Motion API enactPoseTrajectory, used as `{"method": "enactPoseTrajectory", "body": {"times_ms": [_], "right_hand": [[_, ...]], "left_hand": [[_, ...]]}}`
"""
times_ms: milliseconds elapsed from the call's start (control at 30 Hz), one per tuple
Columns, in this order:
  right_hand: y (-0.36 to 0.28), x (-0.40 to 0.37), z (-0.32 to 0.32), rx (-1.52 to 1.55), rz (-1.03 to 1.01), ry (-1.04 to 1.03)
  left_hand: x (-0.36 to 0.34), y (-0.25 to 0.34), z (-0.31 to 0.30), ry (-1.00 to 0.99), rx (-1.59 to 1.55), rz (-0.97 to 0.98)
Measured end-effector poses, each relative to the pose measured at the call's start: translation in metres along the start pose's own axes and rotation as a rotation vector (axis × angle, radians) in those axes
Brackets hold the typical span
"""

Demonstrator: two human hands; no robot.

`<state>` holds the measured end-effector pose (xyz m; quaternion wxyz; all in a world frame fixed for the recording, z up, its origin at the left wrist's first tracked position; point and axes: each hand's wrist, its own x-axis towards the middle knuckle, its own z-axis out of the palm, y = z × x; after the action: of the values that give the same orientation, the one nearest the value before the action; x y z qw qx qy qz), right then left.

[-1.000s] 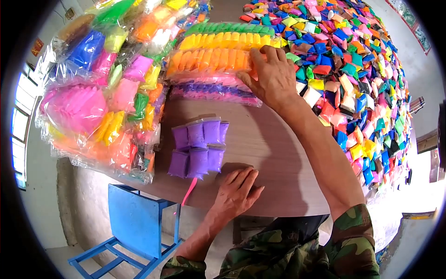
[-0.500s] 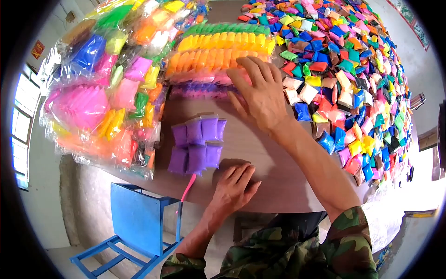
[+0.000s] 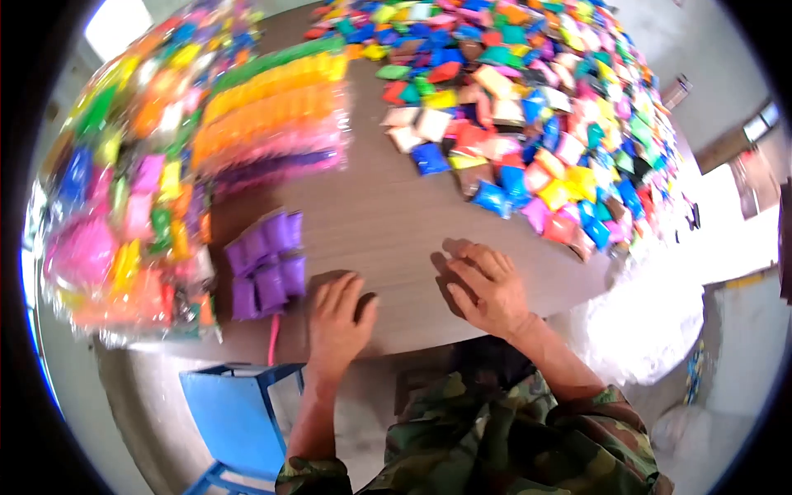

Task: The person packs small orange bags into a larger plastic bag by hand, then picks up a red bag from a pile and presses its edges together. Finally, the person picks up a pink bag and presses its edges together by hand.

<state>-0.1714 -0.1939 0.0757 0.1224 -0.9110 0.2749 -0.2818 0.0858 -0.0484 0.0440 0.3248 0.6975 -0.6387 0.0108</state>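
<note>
Bags: filled, far left of the fingers.
Purple packs: grouped, just left of the left fingers.
Left hand: flat on the desk, fingers released, empty.
Right hand: flat, released, empty.
Pile: loose beyond the right fingers; most likely unsorted.

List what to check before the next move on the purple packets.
1. Hands free: left hand and right hand lie flat on the table, holding nothing: ok.
2. Purple packet bundle lies wholly on the table, beside the left hand: ok.
3. Bare wood between the hands and the loose packet pile: ok.
4. Pink strip by the bundle hangs over the table edge: not ok.
5. Bundle wrapped shut: cannot tell, blurred.
</note>
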Motion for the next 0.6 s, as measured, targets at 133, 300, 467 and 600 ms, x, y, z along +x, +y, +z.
{"method": "enactPoseTrajectory", "body": {"times_ms": [133,300,467,600], "right_hand": [[0.017,-0.045,-0.004,0.031,0.113,0.103],[0.015,-0.050,-0.001,0.090,0.212,0.161],[0.022,-0.054,-0.002,0.181,0.179,0.202],[0.026,-0.061,0.005,0.206,0.197,0.243]], "left_hand": [[0.000,0.003,0.002,0.021,0.039,0.021],[-0.003,0.005,0.004,-0.006,0.086,0.037],[-0.006,0.006,0.006,-0.033,0.125,-0.009],[-0.007,0.004,0.008,-0.021,0.168,0.053]]}}
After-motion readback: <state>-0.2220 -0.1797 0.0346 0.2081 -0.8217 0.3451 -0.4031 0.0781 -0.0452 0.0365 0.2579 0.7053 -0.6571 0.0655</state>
